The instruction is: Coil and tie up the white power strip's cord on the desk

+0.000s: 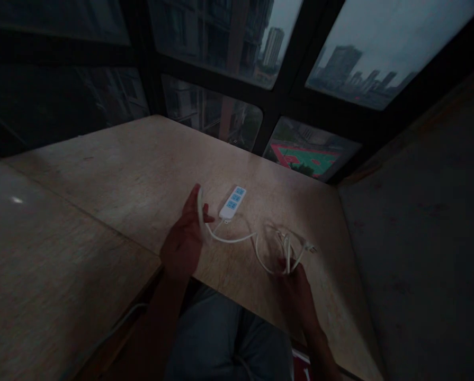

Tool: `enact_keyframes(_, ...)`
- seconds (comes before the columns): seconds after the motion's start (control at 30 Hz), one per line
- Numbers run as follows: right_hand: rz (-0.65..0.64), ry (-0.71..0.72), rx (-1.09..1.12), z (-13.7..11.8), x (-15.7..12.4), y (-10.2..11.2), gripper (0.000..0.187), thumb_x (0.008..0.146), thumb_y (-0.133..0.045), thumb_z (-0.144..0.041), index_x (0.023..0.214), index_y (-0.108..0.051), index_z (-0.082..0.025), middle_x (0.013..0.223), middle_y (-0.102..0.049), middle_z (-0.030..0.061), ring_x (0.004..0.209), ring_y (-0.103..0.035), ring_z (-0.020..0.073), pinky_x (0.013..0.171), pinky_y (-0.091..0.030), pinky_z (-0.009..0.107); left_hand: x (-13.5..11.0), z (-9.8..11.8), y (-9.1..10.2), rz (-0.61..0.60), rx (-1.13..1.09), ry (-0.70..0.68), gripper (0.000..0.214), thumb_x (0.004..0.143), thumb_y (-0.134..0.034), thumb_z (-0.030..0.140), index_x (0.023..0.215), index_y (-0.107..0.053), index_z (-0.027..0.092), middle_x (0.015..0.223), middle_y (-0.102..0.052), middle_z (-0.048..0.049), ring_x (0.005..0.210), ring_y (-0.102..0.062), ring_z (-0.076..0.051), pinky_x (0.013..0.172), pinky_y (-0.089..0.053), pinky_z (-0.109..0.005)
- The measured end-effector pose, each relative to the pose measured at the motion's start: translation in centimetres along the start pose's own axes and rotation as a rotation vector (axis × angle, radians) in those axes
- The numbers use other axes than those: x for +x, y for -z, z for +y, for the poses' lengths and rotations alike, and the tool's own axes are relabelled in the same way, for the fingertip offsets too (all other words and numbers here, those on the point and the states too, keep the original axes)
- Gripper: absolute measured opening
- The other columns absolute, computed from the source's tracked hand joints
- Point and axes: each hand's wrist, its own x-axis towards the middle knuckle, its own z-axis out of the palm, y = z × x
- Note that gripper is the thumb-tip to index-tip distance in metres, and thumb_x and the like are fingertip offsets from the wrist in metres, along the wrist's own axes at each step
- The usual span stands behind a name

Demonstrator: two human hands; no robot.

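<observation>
A white power strip (233, 203) with blue socket faces lies on the tabletop, just right of my left hand's fingers. My left hand (183, 241) is raised with its fingers stretched out and apart. The strip's white cord (231, 241) runs up to this hand and passes along its palm side, slightly blurred. Lower right, my right hand (295, 283) is closed around several coiled loops of the same cord, above the table. A plug (311, 247) sticks out to the right of those loops. My right fingertips are partly hidden by the cord.
The pale stone-patterned table (117, 159) has a seam on the left and its front edge by my lap (224, 333). Dark-framed windows (221, 95) stand behind it. A wall (411, 238) closes the right side. Another pale cable (119, 323) hangs below the edge, lower left.
</observation>
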Motion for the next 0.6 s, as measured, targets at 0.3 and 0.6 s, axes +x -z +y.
enact_keyframes(0.3, -0.166, 0.052, -0.162, -1.5, -1.1, -0.4, 0.047, 0.09, -0.047, -0.052, 0.114, -0.062, -0.015, 0.109, -0.07, 0.0137, 0.09, -0.066, 0.0241, 0.072, -0.05, 0.029, 0.3, -2.2, -1.5, -0.396, 1.032, 0.176, 0.039, 0.085, -0.056, 0.036, 0.12, -0.066, 0.021, 0.116, -0.065, -0.0116, 0.112, -0.06, -0.024, 0.099, -0.045, -0.038)
enact_keyframes(0.6, -0.006, 0.081, -0.026, -4.4, -3.4, 3.7, 0.031, 0.084, -0.06, -0.048, 0.088, -0.07, -0.019, 0.084, -0.069, 0.0046, 0.074, -0.063, 0.0191, 0.069, -0.047, 0.026, 0.1, -5.6, -3.1, -0.659, 1.447, 0.556, 0.048, 0.089, -0.045, 0.049, 0.098, -0.07, 0.009, 0.099, -0.068, -0.0248, 0.094, -0.067, -0.035, 0.077, -0.05, -0.041)
